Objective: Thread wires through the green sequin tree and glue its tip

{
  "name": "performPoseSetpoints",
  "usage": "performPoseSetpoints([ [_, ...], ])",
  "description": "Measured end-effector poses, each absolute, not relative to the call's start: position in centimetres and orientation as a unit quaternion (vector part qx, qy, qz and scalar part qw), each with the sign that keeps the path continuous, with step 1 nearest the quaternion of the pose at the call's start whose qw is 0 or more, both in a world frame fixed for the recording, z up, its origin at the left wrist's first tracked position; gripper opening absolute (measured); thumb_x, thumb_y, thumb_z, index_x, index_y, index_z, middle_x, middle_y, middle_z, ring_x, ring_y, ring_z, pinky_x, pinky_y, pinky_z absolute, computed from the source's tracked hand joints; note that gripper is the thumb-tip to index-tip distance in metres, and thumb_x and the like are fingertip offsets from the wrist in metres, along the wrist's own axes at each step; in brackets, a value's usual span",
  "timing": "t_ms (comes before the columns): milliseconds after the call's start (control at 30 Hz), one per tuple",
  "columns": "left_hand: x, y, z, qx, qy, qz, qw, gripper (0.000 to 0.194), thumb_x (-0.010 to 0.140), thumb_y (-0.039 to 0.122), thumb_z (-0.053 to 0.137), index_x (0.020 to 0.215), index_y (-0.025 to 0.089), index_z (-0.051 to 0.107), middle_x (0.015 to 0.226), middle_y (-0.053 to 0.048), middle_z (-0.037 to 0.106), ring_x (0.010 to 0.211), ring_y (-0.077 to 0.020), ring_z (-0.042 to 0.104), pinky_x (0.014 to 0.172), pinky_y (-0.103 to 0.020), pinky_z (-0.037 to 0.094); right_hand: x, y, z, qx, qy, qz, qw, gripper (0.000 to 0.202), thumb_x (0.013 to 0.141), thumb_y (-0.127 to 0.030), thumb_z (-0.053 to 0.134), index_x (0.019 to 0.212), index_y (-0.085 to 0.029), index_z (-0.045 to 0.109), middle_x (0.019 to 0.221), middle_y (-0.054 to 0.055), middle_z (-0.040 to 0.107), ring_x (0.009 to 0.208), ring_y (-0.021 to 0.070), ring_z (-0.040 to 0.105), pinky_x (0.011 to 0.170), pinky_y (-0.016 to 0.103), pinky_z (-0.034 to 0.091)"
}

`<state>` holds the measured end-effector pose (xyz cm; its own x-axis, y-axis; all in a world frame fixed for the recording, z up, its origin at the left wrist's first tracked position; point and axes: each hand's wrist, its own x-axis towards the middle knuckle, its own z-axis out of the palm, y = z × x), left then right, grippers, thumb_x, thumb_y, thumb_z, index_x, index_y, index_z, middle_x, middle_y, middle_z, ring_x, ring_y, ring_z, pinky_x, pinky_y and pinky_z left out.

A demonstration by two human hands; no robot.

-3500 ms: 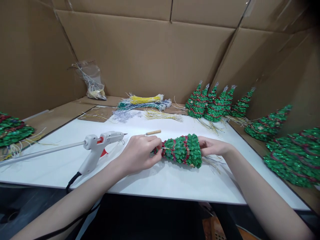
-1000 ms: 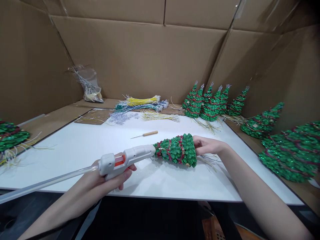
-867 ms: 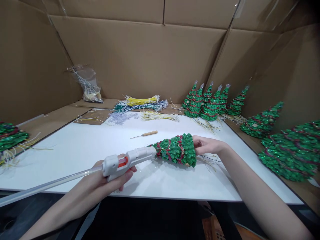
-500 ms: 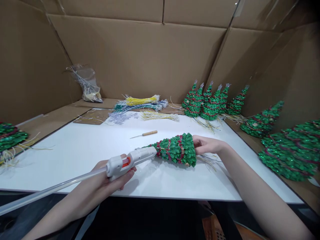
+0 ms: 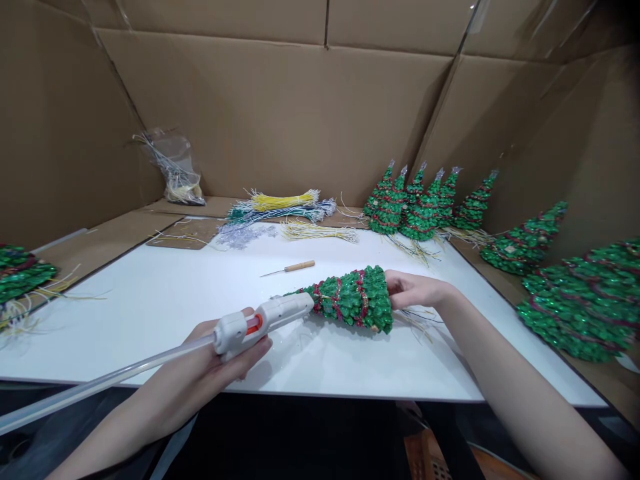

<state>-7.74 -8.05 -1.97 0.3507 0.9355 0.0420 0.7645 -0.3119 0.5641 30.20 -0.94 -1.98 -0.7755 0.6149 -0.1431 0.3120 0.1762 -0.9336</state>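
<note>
My left hand [image 5: 227,360] is wrapped round a white glue gun [image 5: 280,311], with a long clear glue stick [image 5: 125,371] running out of its back to the lower left. The gun's front end is over the narrow part of a green tree [image 5: 353,300] with red garland, which lies on its side. At the tree's wide base is my right hand [image 5: 413,291], its fingers partly hidden inside the base as they hold it. Thin wires [image 5: 423,319] stick out beside that hand onto the white board.
An awl [image 5: 299,266] lies beyond the tree. Wire bundles [image 5: 285,200], clear star-like pieces [image 5: 245,235] and a plastic bag [image 5: 181,177] are at the back. Several green trees [image 5: 423,212] stand at the back right, others [image 5: 590,300] at the right edge, one [image 5: 23,272] at the left.
The fingers of my left hand have shifted slightly around the glue gun, which has barely moved. The tree and my right hand look the same.
</note>
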Motion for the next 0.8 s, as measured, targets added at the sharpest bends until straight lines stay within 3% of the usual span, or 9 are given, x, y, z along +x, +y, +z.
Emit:
performPoseSetpoints([
  [267, -8.06, -8.05, -2.67, 0.796, 0.547, 0.190, 0.176, 0.052, 0.083, 0.066, 0.049, 0.103, 0.024, 0.072, 0.073, -0.005, 0.064, 0.080, -0.0244, 0.063, 0.078, -0.031, 0.054, 30.13, -0.95, -1.86, -0.301, -0.760, 0.561, 0.131, 0.022, 0.077, -0.031, 0.063, 0.081, -0.010, 0.067, 0.074, 0.003, 0.060, 0.072, 0.0152, 0.056, 0.072, 0.027, 0.048],
  [567, -7.95, -8.21, -2.65, 0.797, 0.537, 0.219, 0.167, 0.059, 0.082, 0.070, 0.044, 0.107, 0.025, 0.072, 0.076, -0.006, 0.068, 0.093, -0.0286, 0.065, 0.091, -0.035, 0.052, 30.17, -0.98, -1.84, -0.315, -0.759, 0.556, 0.127, 0.023, 0.077, -0.033, 0.064, 0.081, -0.011, 0.067, 0.074, 0.003, 0.061, 0.073, 0.0163, 0.057, 0.072, 0.028, 0.049],
  [800, -8.05, -8.18, -2.88, 0.798, 0.537, 0.202, 0.187, 0.056, 0.084, 0.065, 0.047, 0.120, 0.026, 0.067, 0.113, -0.008, 0.068, 0.116, -0.0316, 0.058, 0.103, -0.041, 0.046, 30.15, -0.92, -1.78, -0.301, -0.765, 0.556, 0.122, 0.023, 0.077, -0.033, 0.063, 0.080, -0.010, 0.067, 0.070, 0.003, 0.060, 0.072, 0.0159, 0.057, 0.073, 0.028, 0.049],
])
